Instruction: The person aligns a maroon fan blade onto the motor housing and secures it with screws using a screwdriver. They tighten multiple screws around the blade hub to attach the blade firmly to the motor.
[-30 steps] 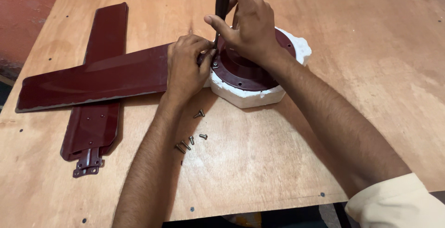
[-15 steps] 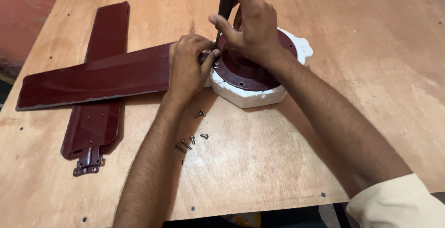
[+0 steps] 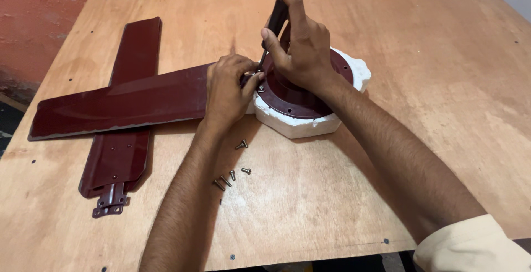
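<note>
Head view looks down on a plywood board where a maroon fan motor sits in a white foam block near the middle of the board, a little toward its far edge. The right hand is wrapped tight around the dark handle of a screwdriver, which stands nearly upright with its tip at the motor's left rim. The left hand has its fingers pinched together at that same spot, on the end of a fan blade where it meets the rim (the screw itself is too small to make out).

To do this step well, I judge the screwdriver should stay straight over the screw, with steady downward pressure so the tip does not slip out and scratch the paint. The left hand should keep the blade's end pressed flat and lined up with the hole, fingertips kept out from under the tip.

That blade is long, glossy and dark maroon, reaching from the motor toward the board's left edge. It lies across a second blade, which points from the far left toward the near edge and ends in a metal bracket. Loose screws lie scattered on the board beside the left forearm.
</note>
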